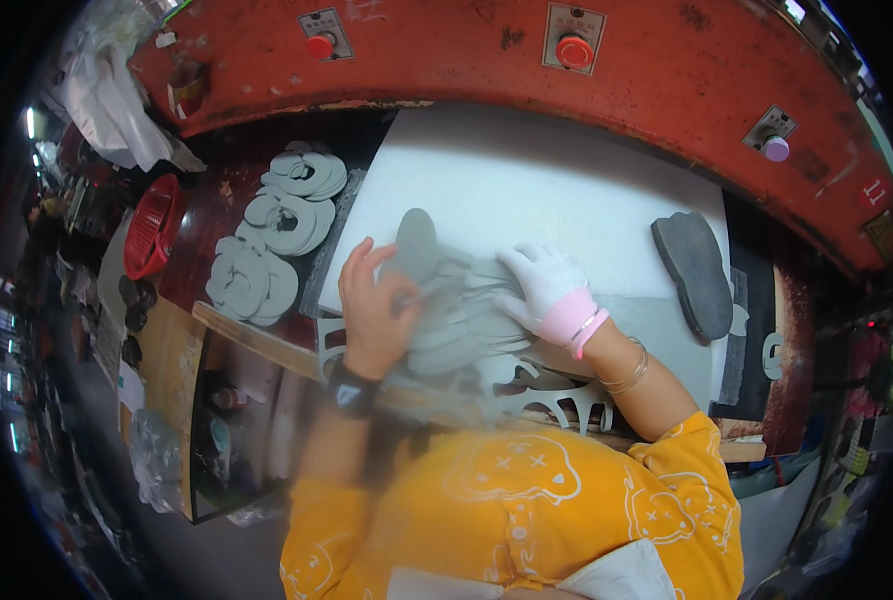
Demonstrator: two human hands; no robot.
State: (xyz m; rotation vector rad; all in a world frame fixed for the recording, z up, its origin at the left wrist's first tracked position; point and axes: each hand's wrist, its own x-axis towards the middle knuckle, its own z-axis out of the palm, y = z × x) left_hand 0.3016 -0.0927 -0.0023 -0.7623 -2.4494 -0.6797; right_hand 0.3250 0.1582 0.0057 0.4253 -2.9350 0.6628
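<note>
My bare left hand (371,300) grips a fanned row of grey sole-shaped cut pieces (446,310) lying on the white cutting board (546,190). A black watch sits on that wrist. My right hand (546,280), in a white glove with a pink cuff, presses on the right end of the same grey pieces. One grey piece (416,240) sticks out above my left fingers. Under the pieces lies a grey sheet (556,400) with sole-shaped holes punched out of it.
Stacks of grey cut soles (276,225) lie left of the board. A dark sole-shaped cutting die (694,270) rests on the board's right. A red press beam (526,60) with round buttons spans the back. A red basket (151,228) stands at far left.
</note>
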